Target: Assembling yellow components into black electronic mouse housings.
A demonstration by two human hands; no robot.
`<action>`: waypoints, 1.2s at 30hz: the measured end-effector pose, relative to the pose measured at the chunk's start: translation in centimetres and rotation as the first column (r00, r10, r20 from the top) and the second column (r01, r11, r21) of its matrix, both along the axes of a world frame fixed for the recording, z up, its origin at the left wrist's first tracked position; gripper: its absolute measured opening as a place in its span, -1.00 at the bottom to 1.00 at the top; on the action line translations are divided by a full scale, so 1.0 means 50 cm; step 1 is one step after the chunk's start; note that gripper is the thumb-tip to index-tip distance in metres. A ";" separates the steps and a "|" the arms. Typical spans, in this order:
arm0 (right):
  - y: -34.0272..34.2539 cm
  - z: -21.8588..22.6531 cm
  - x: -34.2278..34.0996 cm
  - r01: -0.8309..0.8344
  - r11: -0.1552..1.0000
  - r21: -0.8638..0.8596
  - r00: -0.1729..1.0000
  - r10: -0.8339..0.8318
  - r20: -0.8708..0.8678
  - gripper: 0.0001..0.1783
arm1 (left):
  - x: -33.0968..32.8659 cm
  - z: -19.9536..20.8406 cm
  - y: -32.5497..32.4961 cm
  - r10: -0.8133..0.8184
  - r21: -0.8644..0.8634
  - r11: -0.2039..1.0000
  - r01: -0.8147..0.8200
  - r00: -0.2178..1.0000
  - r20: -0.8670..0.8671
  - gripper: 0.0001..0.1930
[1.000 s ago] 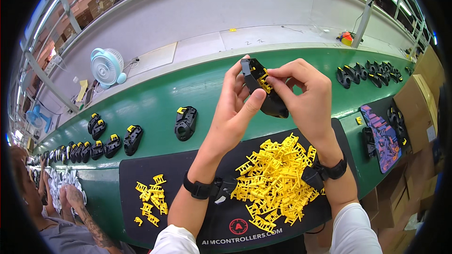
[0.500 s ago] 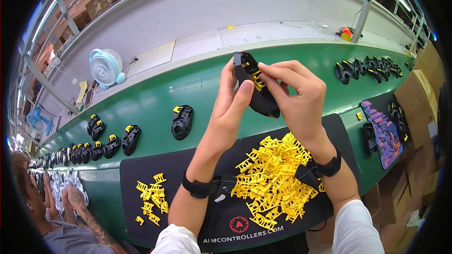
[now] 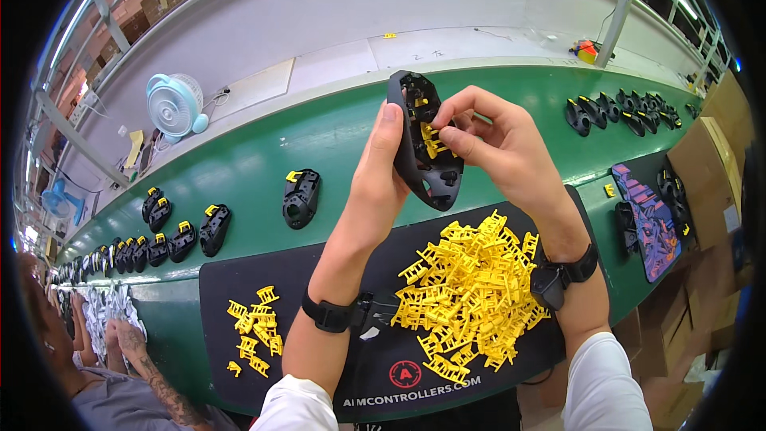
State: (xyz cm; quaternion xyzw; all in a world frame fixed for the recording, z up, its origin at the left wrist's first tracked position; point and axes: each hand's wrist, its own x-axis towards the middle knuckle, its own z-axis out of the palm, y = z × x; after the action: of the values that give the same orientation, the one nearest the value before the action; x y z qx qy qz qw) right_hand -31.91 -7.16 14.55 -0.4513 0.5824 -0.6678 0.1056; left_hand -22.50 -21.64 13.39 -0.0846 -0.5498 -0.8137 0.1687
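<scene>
My left hand (image 3: 377, 172) is closed round the edge of a black plastic shell (image 3: 408, 156), held up and tilted above the bench with its hollow inner side showing. Inside the shell sits a yellow ladder-shaped plastic clip (image 3: 432, 145). My right hand (image 3: 507, 152) pinches at this clip with thumb and forefinger, its other fingers curled. Another small yellow part shows higher up in the shell. Below my hands, a big heap of yellow clips (image 3: 471, 295) lies on a black mat (image 3: 319, 367), and a smaller group of clips (image 3: 255, 323) lies to its left.
A lone black shell (image 3: 302, 199) with a yellow part stands on the green bench (image 3: 239, 191), left of my hands. A row of shells (image 3: 182, 242) runs off left; more shells (image 3: 590, 116) lie far right. A fan (image 3: 174, 108) stands behind. A co-worker's arm (image 3: 155, 371) is at lower left.
My left hand has turned the shell so more of its inside faces me. My right thumb and forefinger stay at the yellow clip, with the hand slightly lower.
</scene>
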 end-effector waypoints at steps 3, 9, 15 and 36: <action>0.004 0.003 -0.002 0.002 0.993 0.122 1.000 -0.006 0.030 -0.83 | 0.004 0.004 -0.012 -0.054 -0.015 0.998 0.055 0.998 0.037 -0.39; 0.000 -0.002 -0.007 -0.043 0.996 0.076 0.999 0.043 -0.001 -0.82 | 0.005 0.006 -0.022 -0.098 -0.015 0.995 0.100 0.993 0.065 -0.39; 0.009 0.005 -0.002 -0.099 0.981 0.168 0.985 0.072 0.157 -0.78 | 0.007 0.011 -0.021 -0.109 -0.008 0.994 0.110 0.988 0.111 -0.38; -0.013 -0.020 0.010 0.214 0.957 0.194 0.683 -0.005 -0.730 -0.74 | -0.035 -0.058 -0.115 -0.515 0.443 0.819 0.364 0.806 0.290 -0.38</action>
State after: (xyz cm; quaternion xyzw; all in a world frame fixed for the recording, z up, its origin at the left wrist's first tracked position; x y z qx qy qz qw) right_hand -31.43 -7.80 13.53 -0.6232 0.6861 -0.3578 -0.1135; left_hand -24.25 -27.40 10.46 -0.0121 -0.3749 -0.9178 -0.1304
